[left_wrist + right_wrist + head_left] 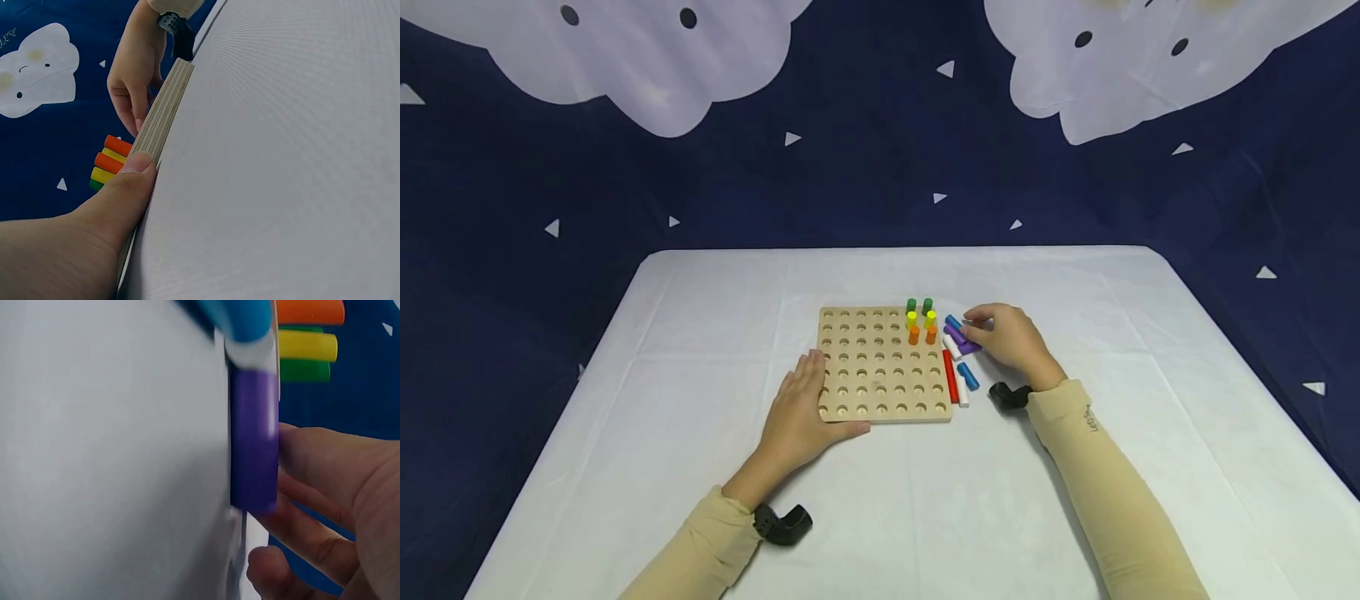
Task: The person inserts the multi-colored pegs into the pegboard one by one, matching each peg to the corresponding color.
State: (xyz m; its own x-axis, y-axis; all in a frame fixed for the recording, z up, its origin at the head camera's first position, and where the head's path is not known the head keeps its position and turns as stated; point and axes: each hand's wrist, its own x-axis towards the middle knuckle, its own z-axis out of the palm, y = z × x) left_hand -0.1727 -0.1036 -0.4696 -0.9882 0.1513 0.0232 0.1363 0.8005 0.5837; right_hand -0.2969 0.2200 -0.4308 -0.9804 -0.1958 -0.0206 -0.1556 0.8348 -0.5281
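Observation:
A square wooden pegboard (868, 364) lies on the table with rows of holes. My left hand (797, 412) braces its near left corner, fingers straight along the left side, thumb (134, 172) against the front edge. Two green, two yellow pegs (931, 319) and two orange pegs (913, 335) stand upright in its far right part. My right hand (1009, 335) reaches in from the right over loose pegs. In the right wrist view its thumb and index tips pass behind a purple peg (255, 440); I cannot tell whether they pinch one.
Along the board's right side lie a red stick (950, 377), a white peg (962, 392) and a blue peg (967, 377). Farther up, another white peg (952, 347) and another blue peg (953, 322) lie beside the purple ones. A dark blue curtain (865, 183) hangs behind the white table (715, 317).

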